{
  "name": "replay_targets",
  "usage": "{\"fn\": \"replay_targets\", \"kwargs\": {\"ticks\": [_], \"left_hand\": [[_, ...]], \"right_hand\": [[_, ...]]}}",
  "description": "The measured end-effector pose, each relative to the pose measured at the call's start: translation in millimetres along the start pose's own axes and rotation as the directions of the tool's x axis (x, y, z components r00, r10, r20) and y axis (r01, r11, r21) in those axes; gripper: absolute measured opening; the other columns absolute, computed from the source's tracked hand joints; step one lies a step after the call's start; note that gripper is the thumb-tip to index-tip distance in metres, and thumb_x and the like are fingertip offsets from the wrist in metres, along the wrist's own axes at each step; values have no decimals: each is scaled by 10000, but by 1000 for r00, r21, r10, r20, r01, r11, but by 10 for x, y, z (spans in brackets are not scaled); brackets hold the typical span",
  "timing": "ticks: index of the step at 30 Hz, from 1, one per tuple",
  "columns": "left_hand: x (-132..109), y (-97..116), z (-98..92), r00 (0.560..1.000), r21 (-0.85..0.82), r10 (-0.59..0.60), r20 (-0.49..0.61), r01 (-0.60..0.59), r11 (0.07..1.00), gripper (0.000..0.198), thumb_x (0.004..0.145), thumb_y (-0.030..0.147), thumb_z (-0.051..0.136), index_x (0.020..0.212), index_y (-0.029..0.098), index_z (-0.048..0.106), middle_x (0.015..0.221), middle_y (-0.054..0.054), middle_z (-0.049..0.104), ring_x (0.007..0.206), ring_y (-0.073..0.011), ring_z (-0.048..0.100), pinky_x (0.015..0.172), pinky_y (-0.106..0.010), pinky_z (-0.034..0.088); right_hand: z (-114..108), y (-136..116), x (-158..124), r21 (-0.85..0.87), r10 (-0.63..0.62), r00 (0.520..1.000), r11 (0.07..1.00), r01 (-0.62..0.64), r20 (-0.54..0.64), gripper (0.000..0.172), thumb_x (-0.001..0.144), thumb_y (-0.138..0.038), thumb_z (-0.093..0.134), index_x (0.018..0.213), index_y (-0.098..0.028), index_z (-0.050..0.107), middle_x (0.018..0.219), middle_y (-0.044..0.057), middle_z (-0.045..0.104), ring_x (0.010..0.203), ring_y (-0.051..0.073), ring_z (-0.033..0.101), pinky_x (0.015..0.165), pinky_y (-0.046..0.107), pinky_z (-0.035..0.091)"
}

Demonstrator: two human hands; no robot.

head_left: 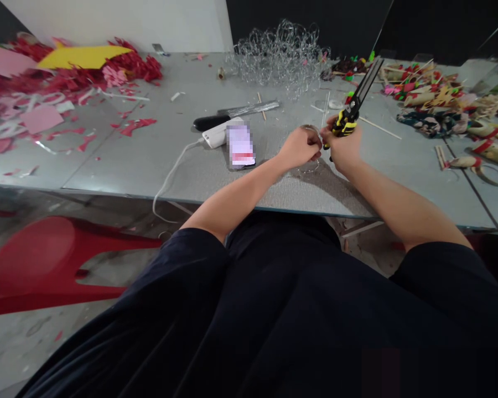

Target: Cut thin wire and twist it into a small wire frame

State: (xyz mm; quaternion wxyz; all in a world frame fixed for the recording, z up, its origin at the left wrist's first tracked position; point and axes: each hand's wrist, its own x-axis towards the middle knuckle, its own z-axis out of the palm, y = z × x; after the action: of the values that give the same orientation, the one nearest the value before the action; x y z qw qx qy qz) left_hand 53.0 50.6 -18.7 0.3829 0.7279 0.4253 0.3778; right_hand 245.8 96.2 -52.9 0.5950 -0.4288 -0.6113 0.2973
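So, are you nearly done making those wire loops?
A big heap of wire loops already sits at the back of the table. Now the left hand pinches a wire ring and the right hand grips the pliers. A bundle of straight wire lies unused.

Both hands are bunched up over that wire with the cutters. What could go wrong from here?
1. The cutters in the right hand sit right beside the left hand, which pinches the wire loop; a slip could nick fingers.
2. A cut wire end might spring toward the phone close by.
3. The white cable hangs off the table edge near the knees and could snag.
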Motion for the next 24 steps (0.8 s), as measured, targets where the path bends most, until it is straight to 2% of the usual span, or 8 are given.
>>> {"fn": "replay_targets", "kwargs": {"ticks": [3, 6, 8, 11, 15, 17, 20, 24], "left_hand": [[-24, 67, -21, 1000, 51, -3, -8, 3, 999, 283, 1075, 61, 684, 846, 212, 756, 908, -98, 866, 923, -216, 828, 922, -381, 696], [-38, 101, -45, 1000, 90, 0, -23, 2, 996, 268, 1051, 67, 724, 829, 215, 755, 885, -107, 855, 940, -234, 817, 924, -387, 687], [-38, 99, -68, 997, 125, 25, -66, -17, 992, 244, 1040, 87, 760, 838, 224, 766, 845, -95, 828, 943, -247, 813, 960, -398, 683], [-30, 76, -117, 977, 175, 40, -208, -3, 985, 195, 1051, 140, 814, 889, 248, 796, 849, -66, 800, 1012, -274, 824, 1049, -417, 667], [-25, 63, -193, 952, 229, 12, -304, 61, 972, 219, 1099, 192, 835, 897, 266, 793, 913, -73, 803, 1137, -315, 823, 1122, -445, 634], [-27, 81, -223, 948, 251, 23, -319, 62, 966, 221, 1139, 215, 820, 925, 264, 801, 985, -85, 832, 1173, -316, 824, 1145, -444, 622], [-29, 135, -236, 954, 194, 85, -288, -29, 981, 137, 1165, 185, 793, 1064, 255, 855, 1184, -88, 903, 1214, -281, 839, 1158, -409, 618], [-4, 164, -170, 960, 55, 121, -251, -110, 992, 180, 1134, 123, 821, 1251, 244, 884, 1316, -92, 923, 1272, -247, 856, 1149, -363, 634]], "right_hand": [[9, -3, -2, 23, -2, 1000, 1000, 2, 1, 709, 795, -873, 1064, 1125, -372, 686, 968, 16, 745, 857, 270, 678, 853, 525, 628], [17, 12, 4, 81, -21, 1000, 996, 21, -5, 700, 703, -807, 1109, 1063, -356, 714, 937, 21, 721, 834, 283, 705, 836, 528, 642], [13, 5, -1, 93, -30, 1000, 995, 29, 1, 640, 738, -753, 1117, 1051, -356, 723, 933, 15, 712, 864, 286, 727, 893, 529, 675], [-1, -42, -23, 99, -11, 1000, 995, 11, 5, 543, 828, -653, 1124, 1056, -358, 729, 975, 18, 720, 957, 295, 760, 946, 517, 713], [-5, -105, -41, 121, 6, 1000, 993, -6, 3, 576, 815, -593, 1185, 1039, -347, 715, 1021, 24, 724, 1083, 314, 774, 948, 496, 735], [5, -121, -49, 130, -33, 999, 991, 31, 8, 570, 814, -612, 1186, 1013, -333, 730, 977, 8, 710, 989, 279, 749, 960, 494, 733], [35, -169, -86, 145, -50, 997, 988, 42, 50, 566, 806, -626, 1181, 974, -323, 734, 901, -22, 686, 847, 229, 684, 936, 481, 721], [93, -327, -182, 135, 73, 994, 987, -84, 78, 635, 808, -581, 1213, 1009, -350, 656, 946, -39, 725, 929, 247, 746, 845, 433, 718]]}}
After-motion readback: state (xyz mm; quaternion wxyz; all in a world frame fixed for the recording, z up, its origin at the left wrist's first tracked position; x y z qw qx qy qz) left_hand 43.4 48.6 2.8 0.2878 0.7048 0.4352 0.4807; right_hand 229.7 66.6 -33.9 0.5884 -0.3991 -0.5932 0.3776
